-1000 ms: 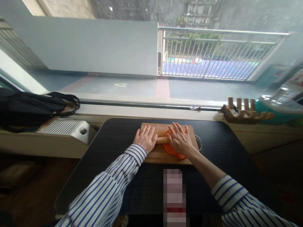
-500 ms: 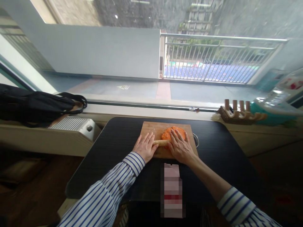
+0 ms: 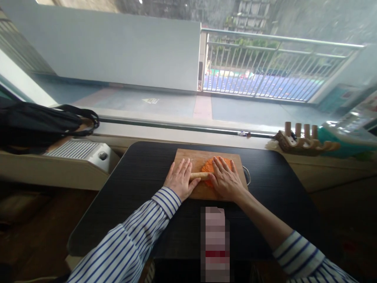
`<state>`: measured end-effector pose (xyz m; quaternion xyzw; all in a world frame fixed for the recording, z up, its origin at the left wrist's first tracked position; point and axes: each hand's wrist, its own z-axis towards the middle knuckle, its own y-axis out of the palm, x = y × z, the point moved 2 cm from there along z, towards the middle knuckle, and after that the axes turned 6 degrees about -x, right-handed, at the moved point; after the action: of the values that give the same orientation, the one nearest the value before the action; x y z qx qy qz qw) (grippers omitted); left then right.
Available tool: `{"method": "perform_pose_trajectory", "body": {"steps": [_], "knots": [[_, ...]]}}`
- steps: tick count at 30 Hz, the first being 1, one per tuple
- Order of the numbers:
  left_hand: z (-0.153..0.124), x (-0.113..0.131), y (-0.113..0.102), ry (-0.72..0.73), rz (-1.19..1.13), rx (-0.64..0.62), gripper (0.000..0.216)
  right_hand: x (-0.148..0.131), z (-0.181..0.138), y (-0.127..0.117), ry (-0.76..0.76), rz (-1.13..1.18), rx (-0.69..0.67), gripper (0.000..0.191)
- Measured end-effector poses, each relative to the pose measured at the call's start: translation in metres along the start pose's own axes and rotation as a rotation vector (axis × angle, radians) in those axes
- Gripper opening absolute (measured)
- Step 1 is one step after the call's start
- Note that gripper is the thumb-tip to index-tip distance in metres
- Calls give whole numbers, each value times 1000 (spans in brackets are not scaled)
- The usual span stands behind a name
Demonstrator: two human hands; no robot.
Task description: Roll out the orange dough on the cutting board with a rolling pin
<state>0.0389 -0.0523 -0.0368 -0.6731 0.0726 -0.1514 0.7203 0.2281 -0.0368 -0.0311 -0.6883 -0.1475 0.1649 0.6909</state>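
A wooden rolling pin (image 3: 199,176) lies across a wooden cutting board (image 3: 186,155) on the dark table. Under its right part spreads a flattened piece of orange dough (image 3: 207,167) with a rough edge. My left hand (image 3: 180,180) rests flat over the pin's left end, fingers stretched forward and the thumb along the pin. On the right end lies my right hand (image 3: 226,179), palm down with fingers extended over the dough, hiding part of it. Neither hand wraps round the pin, and both its ends are covered.
A blurred pinkish packet (image 3: 215,236) lies near the table's front edge. The board's metal handle (image 3: 247,175) sticks out at right. Along the window sill are a black bag (image 3: 35,124), a wooden rack (image 3: 303,142) and a teal container (image 3: 332,135).
The whole view has shifted slightly, with the window and railing higher in the picture. Both hands stay flat on the rolling pin, hardly moved against the board.
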Motion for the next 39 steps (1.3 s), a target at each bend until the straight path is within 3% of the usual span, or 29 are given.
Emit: {"method": "perform_pose_trajectory", "body": {"steps": [7, 15, 39], "knots": [[31, -10, -3, -70, -25, -122, 69, 7, 29, -6, 47, 4, -57, 59], [57, -20, -1, -138, -55, -156, 70, 12, 55, -13, 69, 6, -85, 56], [-6, 7, -7, -47, -46, -97, 62, -7, -13, 2, -28, 56, 97, 54]]}}
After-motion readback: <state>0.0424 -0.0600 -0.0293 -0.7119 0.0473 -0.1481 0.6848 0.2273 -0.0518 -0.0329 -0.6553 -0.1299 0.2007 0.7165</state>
